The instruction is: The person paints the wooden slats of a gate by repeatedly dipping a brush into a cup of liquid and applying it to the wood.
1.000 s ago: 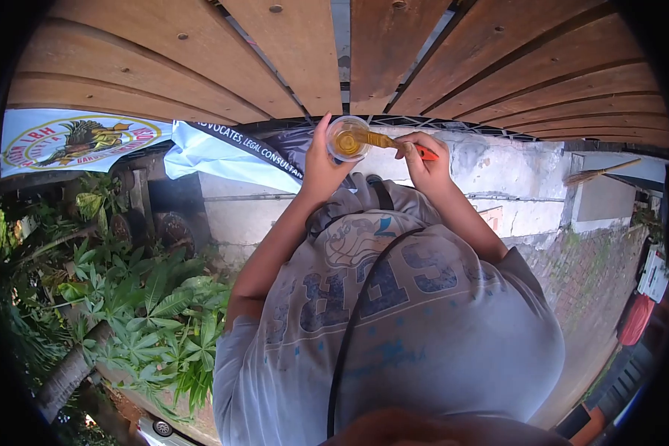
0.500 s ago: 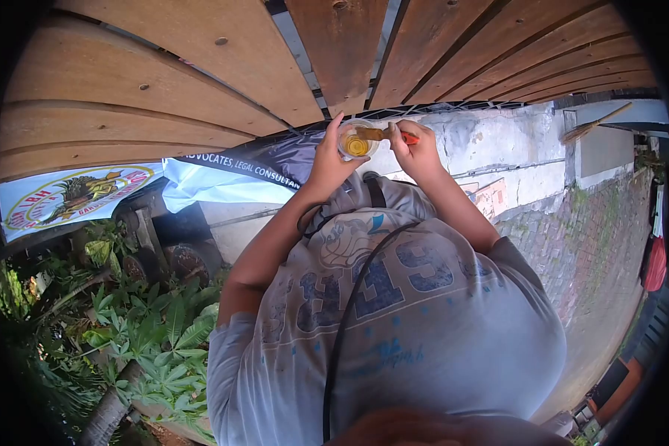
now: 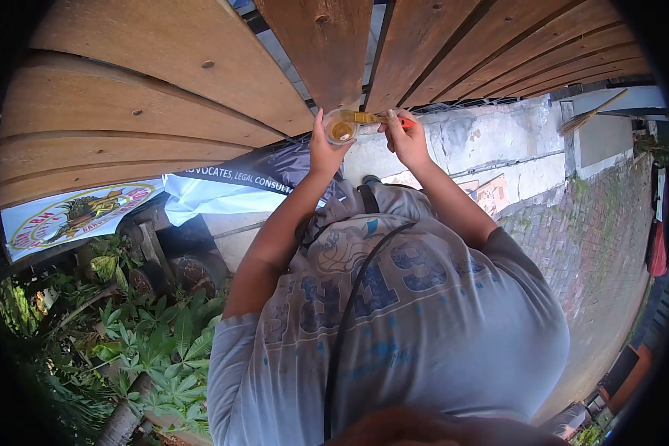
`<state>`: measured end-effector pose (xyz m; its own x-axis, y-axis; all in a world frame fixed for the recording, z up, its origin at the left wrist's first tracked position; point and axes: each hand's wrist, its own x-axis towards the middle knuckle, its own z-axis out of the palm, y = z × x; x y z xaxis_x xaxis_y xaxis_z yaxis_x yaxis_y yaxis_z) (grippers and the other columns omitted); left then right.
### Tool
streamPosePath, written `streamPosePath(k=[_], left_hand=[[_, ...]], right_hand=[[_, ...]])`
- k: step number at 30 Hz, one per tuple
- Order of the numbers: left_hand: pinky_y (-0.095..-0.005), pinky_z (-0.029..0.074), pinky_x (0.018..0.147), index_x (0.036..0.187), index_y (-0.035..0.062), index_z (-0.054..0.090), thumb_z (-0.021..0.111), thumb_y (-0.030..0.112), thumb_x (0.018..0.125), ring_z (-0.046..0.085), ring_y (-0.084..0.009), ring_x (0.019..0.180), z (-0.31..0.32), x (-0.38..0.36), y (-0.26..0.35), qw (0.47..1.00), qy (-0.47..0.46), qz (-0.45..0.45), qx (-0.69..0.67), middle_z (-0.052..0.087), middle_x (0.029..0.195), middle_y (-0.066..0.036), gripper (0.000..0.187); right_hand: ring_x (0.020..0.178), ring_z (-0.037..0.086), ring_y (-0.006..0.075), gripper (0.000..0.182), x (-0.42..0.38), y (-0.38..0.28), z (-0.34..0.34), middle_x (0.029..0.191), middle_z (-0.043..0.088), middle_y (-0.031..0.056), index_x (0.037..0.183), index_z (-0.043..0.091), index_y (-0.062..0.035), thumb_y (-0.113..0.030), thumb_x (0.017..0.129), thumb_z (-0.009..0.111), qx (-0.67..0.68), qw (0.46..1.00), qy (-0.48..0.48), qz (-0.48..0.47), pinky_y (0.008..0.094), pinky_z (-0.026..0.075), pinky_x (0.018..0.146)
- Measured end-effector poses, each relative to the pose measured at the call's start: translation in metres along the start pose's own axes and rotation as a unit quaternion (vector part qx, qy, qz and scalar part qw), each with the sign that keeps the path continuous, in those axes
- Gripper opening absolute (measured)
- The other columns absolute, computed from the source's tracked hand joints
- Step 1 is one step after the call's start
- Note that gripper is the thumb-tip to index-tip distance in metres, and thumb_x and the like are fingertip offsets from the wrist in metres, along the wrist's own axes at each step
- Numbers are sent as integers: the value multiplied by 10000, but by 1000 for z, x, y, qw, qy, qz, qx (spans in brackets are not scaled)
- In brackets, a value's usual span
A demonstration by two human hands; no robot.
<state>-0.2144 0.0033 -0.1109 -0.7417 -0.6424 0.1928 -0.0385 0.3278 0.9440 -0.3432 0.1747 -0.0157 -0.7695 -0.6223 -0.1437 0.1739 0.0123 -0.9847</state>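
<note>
A clear round cup point(image 3: 342, 133) with amber liquid at its bottom is in my left hand point(image 3: 325, 151), its thumb and fingers round the side. My right hand point(image 3: 409, 143) grips a brush point(image 3: 364, 117) by its orange-red handle. The brush lies roughly level, its bristle end over the cup's far rim. Both hands are just below the near edge of the brown wooden slats point(image 3: 327, 59). Slats at the left look paler than those at the centre and right.
Banners point(image 3: 223, 195) hang under the slats at the left. Green plants point(image 3: 156, 349) grow at the lower left. A pale cracked wall point(image 3: 461, 137) and a broom point(image 3: 595, 111) are at the right, with brick paving point(image 3: 572, 260) below. A black cable point(image 3: 342, 334) crosses the grey shirt.
Both hands, with the cup and brush, have shifted slightly left and up. The brush's bristle end has risen from inside the cup to its rim.
</note>
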Motion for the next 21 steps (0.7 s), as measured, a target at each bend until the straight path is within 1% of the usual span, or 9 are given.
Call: streamPosePath(k=[4,6,11,13,14,16,17,19,21], left_hand=[[-397,541,1068,1624,53,278,952,30,716,631,-304,1297,-2,5,-6,997,6,-53,-46,631,1400,-211,1131],[-419,560,1080,1644,80,222,910,-35,756,537,-305,1404,-5,6,-9,998,-4,-49,-35,501,1525,-224,1130],[-423,559,1083,1645,92,222,901,-48,763,515,-310,1425,-34,-22,-15,993,4,-90,-70,478,1550,-217,1122],[-419,553,1081,1633,90,256,914,-38,744,528,-290,1410,-51,-43,-23,989,26,-99,-110,516,1532,-198,1113],[-419,553,1081,1633,90,256,914,-38,744,528,-290,1410,-61,-55,-20,989,26,-98,-109,516,1532,-198,1113],[-420,544,1092,1635,60,224,896,-59,759,526,-302,1414,-84,-80,-13,981,51,-118,-146,499,1544,-204,1111],[-420,544,1092,1635,60,224,896,-59,759,526,-302,1414,-97,-96,-11,981,52,-120,-143,499,1544,-204,1111],[-436,518,1121,1637,33,190,895,-60,766,511,-319,1429,-121,-128,-7,987,68,-141,-39,466,1563,-219,1124],[-443,501,1136,1640,31,183,896,-50,773,502,-331,1437,-138,-161,0,983,87,-154,-37,452,1572,-227,1125]], right_hand=[[630,552,78,373,8,14,0,892,676,78,1172,652,-5,-363,1124,557,44,999,18,-10,246,452,476],[704,577,101,394,16,19,-4,902,673,78,1201,645,-19,-394,1121,554,123,988,78,59,276,495,518],[731,617,134,383,42,76,-12,912,698,69,1205,649,-45,-406,1098,584,126,970,152,139,314,559,602],[786,667,161,355,58,111,-4,941,725,77,1181,654,-52,-389,1080,606,155,927,241,243,331,580,631],[844,719,198,304,65,128,-2,973,747,91,1136,654,-52,-346,1074,608,164,916,248,270,367,618,667],[834,741,224,232,88,162,11,975,752,111,1116,624,-47,-273,1065,621,220,875,307,302,396,642,699],[834,741,224,232,98,169,20,975,752,111,1116,624,-47,-273,1065,621,221,875,305,305,396,642,699],[819,756,245,184,114,177,39,985,756,137,1121,591,-38,-202,1050,633,299,818,385,304,412,654,726],[819,755,245,173,117,175,56,992,748,157,1110,562,-30,-166,1029,634,335,809,390,285,411,660,714]])
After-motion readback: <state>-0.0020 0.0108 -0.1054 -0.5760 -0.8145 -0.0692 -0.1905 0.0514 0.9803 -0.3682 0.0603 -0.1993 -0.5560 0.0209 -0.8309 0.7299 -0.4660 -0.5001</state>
